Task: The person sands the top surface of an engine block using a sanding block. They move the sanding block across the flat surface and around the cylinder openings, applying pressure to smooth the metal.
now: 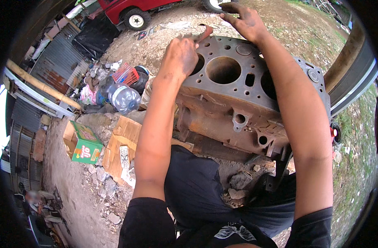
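A rusty engine block (216,113) with large cylinder bores and several bolt holes in its grey top face (249,93) stands in front of me. Above the top face's far left part, my left hand (180,56) is closed on a thin, curved reddish-brown piece (204,32) that I cannot identify, its fingers soiled dark. My right hand (245,24) is raised beyond the block's far edge, fingers apart and bent, with nothing visible in it. My right forearm crosses over the block and hides part of a bore.
A red vehicle (127,4) stands behind on dirt. To the left lie plastic water jugs (122,99), a red basket (125,74), a green box (85,142), flattened cardboard (116,140) and corrugated sheets (52,62). A curved post (344,62) rises at the right. Rocks (240,180) lie below the block.
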Tool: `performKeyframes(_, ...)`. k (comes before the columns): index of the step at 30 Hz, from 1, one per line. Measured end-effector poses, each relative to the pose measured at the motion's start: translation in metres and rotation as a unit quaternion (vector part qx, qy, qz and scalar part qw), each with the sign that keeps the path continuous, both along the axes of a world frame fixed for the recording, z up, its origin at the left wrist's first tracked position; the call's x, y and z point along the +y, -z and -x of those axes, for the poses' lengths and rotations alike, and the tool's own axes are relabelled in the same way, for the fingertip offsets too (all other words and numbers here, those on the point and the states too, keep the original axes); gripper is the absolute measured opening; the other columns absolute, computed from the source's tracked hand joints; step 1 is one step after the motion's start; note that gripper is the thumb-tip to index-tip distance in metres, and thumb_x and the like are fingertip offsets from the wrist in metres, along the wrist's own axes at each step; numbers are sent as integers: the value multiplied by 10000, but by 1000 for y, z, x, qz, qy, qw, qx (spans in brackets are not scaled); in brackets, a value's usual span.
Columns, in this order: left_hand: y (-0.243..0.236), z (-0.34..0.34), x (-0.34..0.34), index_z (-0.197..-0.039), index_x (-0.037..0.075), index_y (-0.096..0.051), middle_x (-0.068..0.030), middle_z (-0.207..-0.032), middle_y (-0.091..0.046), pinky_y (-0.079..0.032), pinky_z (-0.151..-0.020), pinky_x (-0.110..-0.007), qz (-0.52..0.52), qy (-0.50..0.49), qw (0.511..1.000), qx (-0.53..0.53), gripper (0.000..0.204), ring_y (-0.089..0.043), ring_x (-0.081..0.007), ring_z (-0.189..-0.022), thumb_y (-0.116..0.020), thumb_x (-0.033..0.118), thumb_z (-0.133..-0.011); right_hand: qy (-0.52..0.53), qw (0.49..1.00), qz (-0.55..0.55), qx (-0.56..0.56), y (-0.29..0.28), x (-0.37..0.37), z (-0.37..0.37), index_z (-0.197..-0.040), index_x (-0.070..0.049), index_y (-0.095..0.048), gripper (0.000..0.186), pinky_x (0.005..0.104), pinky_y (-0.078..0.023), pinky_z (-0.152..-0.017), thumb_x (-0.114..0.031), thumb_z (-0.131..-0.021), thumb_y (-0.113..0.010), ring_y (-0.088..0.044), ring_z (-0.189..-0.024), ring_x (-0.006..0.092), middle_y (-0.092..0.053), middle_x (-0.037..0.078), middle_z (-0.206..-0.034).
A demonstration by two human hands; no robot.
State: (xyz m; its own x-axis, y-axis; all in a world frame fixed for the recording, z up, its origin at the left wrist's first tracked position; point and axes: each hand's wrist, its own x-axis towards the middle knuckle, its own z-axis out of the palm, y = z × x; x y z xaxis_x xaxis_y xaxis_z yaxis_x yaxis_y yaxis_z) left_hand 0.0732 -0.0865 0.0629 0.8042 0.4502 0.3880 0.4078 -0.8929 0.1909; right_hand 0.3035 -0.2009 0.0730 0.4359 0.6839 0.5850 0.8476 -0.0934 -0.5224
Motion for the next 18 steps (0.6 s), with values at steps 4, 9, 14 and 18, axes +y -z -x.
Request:
performKeyframes(4,7,3,-1,-1080,-75,-790,-342,-997,-745,-586,-923,-535,-64,52,994,-77,315,-744,-496,-983,-619,190,-1085,38,999,-26,-6,12,8,-17,-1450,-87,-692,614,499,-521,-1132,-518,-1013,-677,-683,-1302,434,-735,241,-1377)
performKeyframes(9,2,-1,-6,-1118,-66,-794,-344,-1013,-743,-583,-955,-530,-45,9,999,3,328,-746,-489,-1010,-610,205,-1090,37,999,-13,13,4,5,-5,-1420,-45,-694,604,520,-523,-1124,-491,-1013,-677,-675,-1303,448,-733,279,-1349)
performKeyframes(14,2,-7,2,-1042,-88,-791,-338,-983,-740,-595,-944,-531,-51,-5,999,-18,341,-748,-494,-987,-608,197,-1084,46,999,-2,24,8,10,-7,-1463,-46,-654,641,520,-516,-1134,-516,-1028,-646,-665,-1319,454,-716,285,-1381)
performKeyframes(18,1,-5,-6,-991,-88,-792,-342,-975,-739,-597,-945,-528,-70,-15,997,16,319,-755,-481,-977,-636,182,-1057,48,998,-13,26,14,12,-14,-1417,-20,-667,623,517,-512,-1133,-514,-1039,-631,-661,-1319,453,-725,292,-1353)
